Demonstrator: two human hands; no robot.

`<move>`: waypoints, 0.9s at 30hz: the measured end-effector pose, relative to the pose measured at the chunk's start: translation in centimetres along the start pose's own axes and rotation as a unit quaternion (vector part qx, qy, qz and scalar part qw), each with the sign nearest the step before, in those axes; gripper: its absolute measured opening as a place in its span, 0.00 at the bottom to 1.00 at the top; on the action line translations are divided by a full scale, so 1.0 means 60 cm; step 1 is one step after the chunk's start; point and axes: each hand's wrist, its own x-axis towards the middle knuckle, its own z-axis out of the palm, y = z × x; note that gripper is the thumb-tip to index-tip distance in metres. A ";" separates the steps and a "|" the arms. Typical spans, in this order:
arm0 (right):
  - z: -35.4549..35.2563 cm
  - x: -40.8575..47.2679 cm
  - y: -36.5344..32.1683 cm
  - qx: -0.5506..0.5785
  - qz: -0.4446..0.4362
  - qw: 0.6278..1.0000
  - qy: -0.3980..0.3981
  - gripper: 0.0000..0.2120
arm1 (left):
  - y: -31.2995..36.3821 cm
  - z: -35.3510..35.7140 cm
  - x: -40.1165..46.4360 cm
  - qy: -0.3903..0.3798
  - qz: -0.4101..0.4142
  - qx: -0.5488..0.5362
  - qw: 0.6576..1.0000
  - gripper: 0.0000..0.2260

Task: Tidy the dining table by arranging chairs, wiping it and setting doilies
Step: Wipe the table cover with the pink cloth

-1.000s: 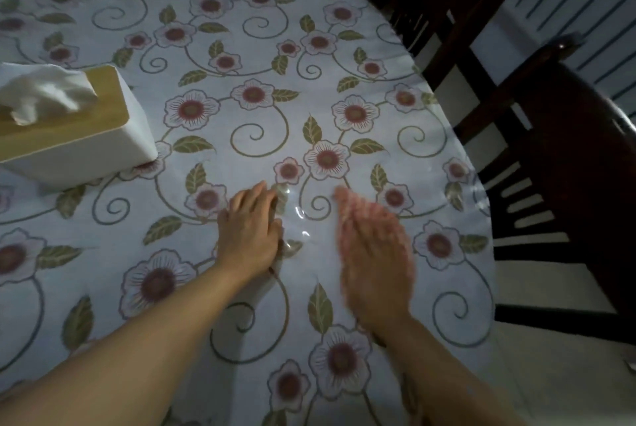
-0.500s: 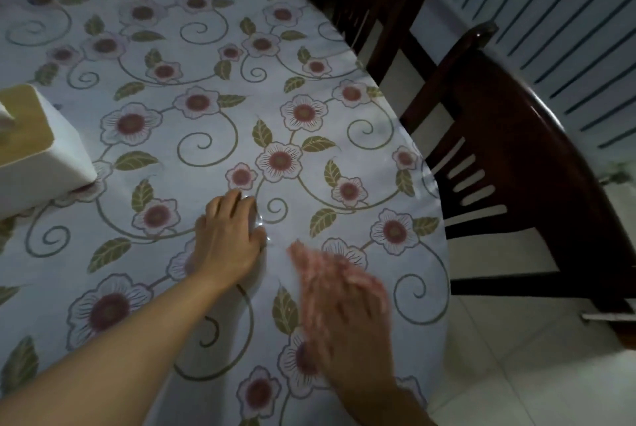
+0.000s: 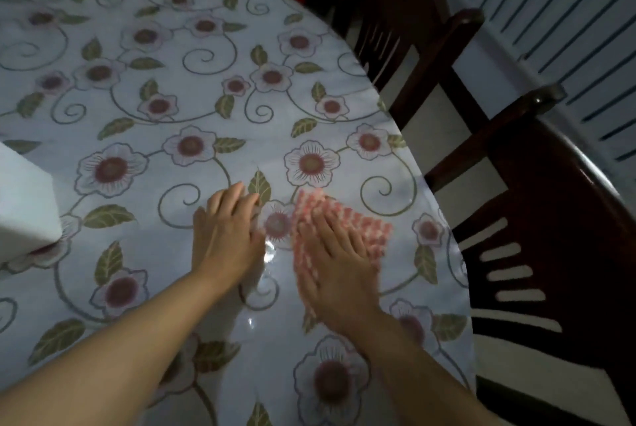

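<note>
The dining table [image 3: 144,115] wears a white cloth with a flower print under clear plastic. My left hand [image 3: 225,229] rests flat on it, fingers straight. Just to its right, my right hand [image 3: 332,255] presses a pink-and-white checked cloth [image 3: 368,231] flat against the tabletop, with straight fingers. The cloth sticks out beyond my fingers toward the table's right edge. Two dark wooden chairs [image 3: 557,246] stand along that right edge.
The white corner of a tissue box [image 3: 24,205] shows at the left edge of the view. A second dark chair [image 3: 395,23] stands at the far right of the table. A white slatted wall [image 3: 550,5] runs behind the chairs.
My right hand with the checked cloth has swept toward me, then back out beside my left hand. The view has shifted right, so the tissue box is mostly out of frame.
</note>
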 end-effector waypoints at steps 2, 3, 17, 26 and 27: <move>-0.007 0.043 0.046 0.000 0.005 1.000 0.016 0.29 | -0.013 -0.006 0.035 0.010 -0.020 0.007 1.000 0.23; -0.009 0.072 0.075 -0.012 0.048 0.998 0.031 0.30 | -0.023 -0.010 0.054 0.015 -0.029 0.010 0.999 0.23; 0.002 0.327 -0.035 0.069 -0.097 0.992 -0.038 0.27 | -0.120 -0.045 0.223 0.074 -0.094 0.011 0.993 0.23; -0.012 0.524 0.125 -0.039 0.095 0.995 -0.007 0.32 | -0.154 -0.070 0.304 0.075 -0.108 0.008 0.991 0.28; -0.011 0.546 0.121 -0.037 0.111 0.993 -0.019 0.30 | -0.161 -0.070 0.312 0.072 -0.109 0.015 0.991 0.28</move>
